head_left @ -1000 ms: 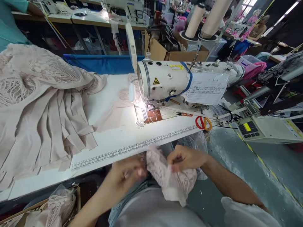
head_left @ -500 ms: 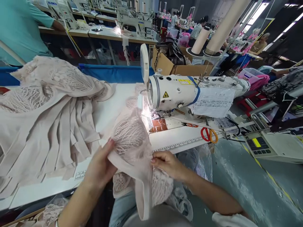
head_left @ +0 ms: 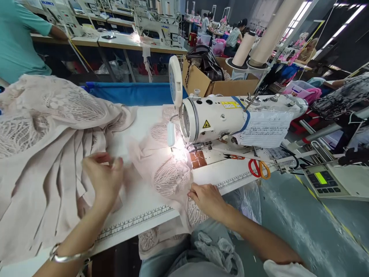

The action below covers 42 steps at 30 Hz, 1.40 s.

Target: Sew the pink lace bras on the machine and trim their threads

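A pale pink lace bra piece lies on the machine table, its upper part under the lit needle area of a white sewing machine. My right hand is closed on this piece's edge near the table's front, fingers pinched together. The lower lace hangs over the edge toward my lap. My left hand is raised at the pile of pale pink fabric strips, apart from the bra piece. Its fingers are bent and smeared by motion, so whether they hold anything is unclear.
Red- and orange-handled scissors and small orange snips lie on the machine bed. A control panel stands at right. Behind the machine are a cardboard box and thread cones. A person in a turquoise shirt is at upper left.
My left hand has let go of the bra piece and moved left to the strips. The piece, held up before, now lies flatter on the table, with my right hand still at its edge.
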Each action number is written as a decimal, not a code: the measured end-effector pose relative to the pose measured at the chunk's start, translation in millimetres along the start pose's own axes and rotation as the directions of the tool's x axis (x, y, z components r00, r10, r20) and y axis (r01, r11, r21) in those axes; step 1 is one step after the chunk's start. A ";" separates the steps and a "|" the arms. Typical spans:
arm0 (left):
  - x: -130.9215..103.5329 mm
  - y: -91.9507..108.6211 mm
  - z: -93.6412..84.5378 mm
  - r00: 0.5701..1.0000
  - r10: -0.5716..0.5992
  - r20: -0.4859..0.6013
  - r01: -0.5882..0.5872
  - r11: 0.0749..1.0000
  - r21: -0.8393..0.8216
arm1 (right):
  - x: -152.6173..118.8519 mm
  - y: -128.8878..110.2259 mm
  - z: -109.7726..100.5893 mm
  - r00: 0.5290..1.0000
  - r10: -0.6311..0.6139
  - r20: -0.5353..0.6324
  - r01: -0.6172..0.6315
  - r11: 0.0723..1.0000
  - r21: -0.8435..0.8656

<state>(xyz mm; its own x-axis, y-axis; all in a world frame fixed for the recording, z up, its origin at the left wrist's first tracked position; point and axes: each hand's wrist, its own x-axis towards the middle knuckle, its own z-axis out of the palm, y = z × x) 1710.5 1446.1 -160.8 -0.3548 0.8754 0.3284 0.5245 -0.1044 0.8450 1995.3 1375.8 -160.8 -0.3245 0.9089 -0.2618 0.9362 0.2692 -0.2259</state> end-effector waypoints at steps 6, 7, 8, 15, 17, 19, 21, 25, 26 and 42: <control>-54.9 19.8 61.1 0.353 0.641 0.681 -0.743 0.635 -0.213 | -2.0 8.0 -64.8 0.950 -0.254 0.183 0.262 0.965 -0.022; -60.2 23.3 73.0 0.260 0.632 0.730 -0.791 0.573 -0.214 | -3.1 12.5 -80.6 0.944 -0.267 0.194 0.279 0.960 -0.038; -64.3 26.3 83.5 0.220 0.612 0.760 -0.827 0.531 -0.188 | -3.2 17.7 -94.6 0.947 -0.260 0.188 0.277 0.958 -0.070; -67.3 31.8 105.1 0.413 0.600 0.685 -0.809 0.587 -0.026 | 52.4 38.5 -81.9 0.990 -0.044 -0.138 0.022 0.988 -0.156; -57.0 30.4 100.6 0.358 0.642 0.678 -0.800 0.586 -0.132 | 73.6 37.3 -56.5 0.975 -0.011 -0.224 0.011 1.000 -0.001; -44.8 29.5 97.8 0.299 0.663 0.687 -0.772 0.591 -0.235 | 87.9 36.8 -35.5 0.950 0.049 -0.308 -0.013 0.993 0.117; -36.0 29.6 99.6 0.344 0.624 0.702 -0.740 0.640 -0.207 | 94.5 38.3 -22.0 0.922 0.100 -0.375 -0.046 0.988 0.150; -39.9 29.9 114.3 0.551 0.513 0.658 -0.703 0.710 0.036 | 92.3 43.6 -12.0 0.894 0.112 -0.434 -0.059 0.989 0.134; -44.3 29.4 118.0 0.560 0.523 0.643 -0.721 0.689 0.067 | 90.3 44.0 -11.2 0.892 0.109 -0.440 -0.056 0.990 0.132; -53.9 35.3 117.5 0.371 0.588 0.719 -0.916 0.361 0.177 | 88.0 40.9 0.5 0.856 -0.039 -0.516 0.046 0.999 0.001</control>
<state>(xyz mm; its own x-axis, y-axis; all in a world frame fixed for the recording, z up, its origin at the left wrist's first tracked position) 1839.1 1450.7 -198.2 0.7335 0.6025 0.3146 0.6510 -0.7558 -0.0701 2005.0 1466.6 -193.5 -0.2446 0.9316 0.2689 0.9201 0.3105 -0.2387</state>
